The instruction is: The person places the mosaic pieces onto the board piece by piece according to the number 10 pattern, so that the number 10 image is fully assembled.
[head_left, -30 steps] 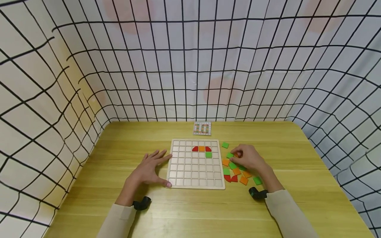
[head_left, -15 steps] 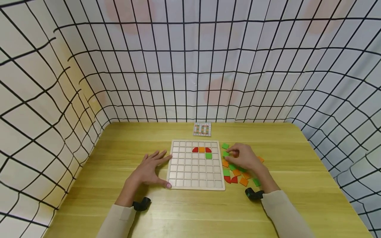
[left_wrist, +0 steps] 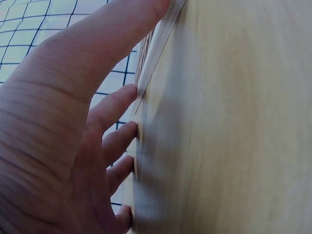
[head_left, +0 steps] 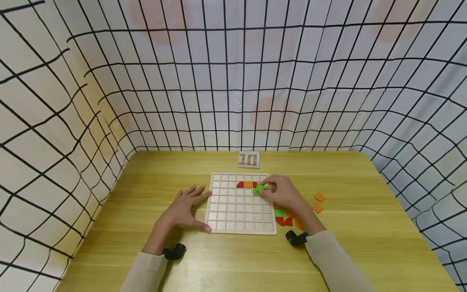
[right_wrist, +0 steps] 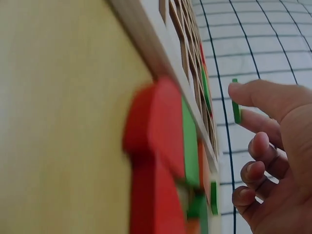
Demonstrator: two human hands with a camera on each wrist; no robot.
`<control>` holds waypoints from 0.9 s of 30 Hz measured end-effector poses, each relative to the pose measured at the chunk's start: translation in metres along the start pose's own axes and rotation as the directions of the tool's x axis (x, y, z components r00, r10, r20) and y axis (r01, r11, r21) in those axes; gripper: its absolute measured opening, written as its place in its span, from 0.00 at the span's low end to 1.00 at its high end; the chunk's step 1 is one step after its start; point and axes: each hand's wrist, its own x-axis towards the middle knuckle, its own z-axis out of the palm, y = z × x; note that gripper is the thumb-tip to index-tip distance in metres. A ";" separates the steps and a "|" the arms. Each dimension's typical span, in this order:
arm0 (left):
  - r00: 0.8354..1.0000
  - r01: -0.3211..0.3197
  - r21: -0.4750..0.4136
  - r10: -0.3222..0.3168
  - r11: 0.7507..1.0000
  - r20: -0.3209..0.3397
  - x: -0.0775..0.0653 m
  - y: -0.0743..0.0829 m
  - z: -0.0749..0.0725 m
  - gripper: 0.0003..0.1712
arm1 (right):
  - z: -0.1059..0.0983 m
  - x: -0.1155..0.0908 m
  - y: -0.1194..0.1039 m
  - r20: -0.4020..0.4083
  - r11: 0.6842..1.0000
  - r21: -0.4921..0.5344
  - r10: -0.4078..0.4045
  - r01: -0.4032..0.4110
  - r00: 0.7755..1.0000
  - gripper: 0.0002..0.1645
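A pale wooden grid board (head_left: pixel 233 211) lies in the middle of the table. Its upper cells hold a red quarter-round tile (head_left: pixel 240 185), an orange square tile (head_left: pixel 248 184), a second red tile (head_left: pixel 254 184), partly covered, and a green square tile (head_left: pixel 255 192). Just over these, my right hand (head_left: pixel 284 192) pinches another green square tile (head_left: pixel 260 187) between thumb and index finger; in the right wrist view this tile (right_wrist: pixel 236 109) is held on edge, apart from the board. My left hand (head_left: pixel 184 209) is spread, thumb and index fingertip touching the board's left edge.
Loose red, green and orange tiles (head_left: pixel 279 213) lie along the board's right side, partly hidden under my right arm. Two orange tiles (head_left: pixel 319 196) sit farther right. Behind the board is a small pattern card (head_left: pixel 249 159). Black netting (head_left: pixel 233 109) surrounds the table's back and sides.
My right hand has moved left from the loose tiles to above the board, carrying the green tile. Two orange tiles at the right have come into view. The left hand stays put.
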 end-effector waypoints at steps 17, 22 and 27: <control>1.000 -0.005 -0.008 0.005 1.000 -0.010 -0.001 0.002 0.000 0.70 | 0.034 0.022 -0.027 0.098 0.998 -0.063 -0.017 0.023 0.995 0.16; 1.000 -0.004 -0.003 0.004 1.000 -0.012 -0.001 0.002 -0.001 0.70 | 0.039 0.023 -0.029 0.109 0.998 -0.057 -0.013 0.019 0.994 0.18; 1.000 0.002 0.001 -0.002 1.000 -0.010 -0.001 0.002 0.001 0.71 | 0.043 0.023 -0.030 0.115 0.998 -0.066 0.009 -0.002 0.993 0.18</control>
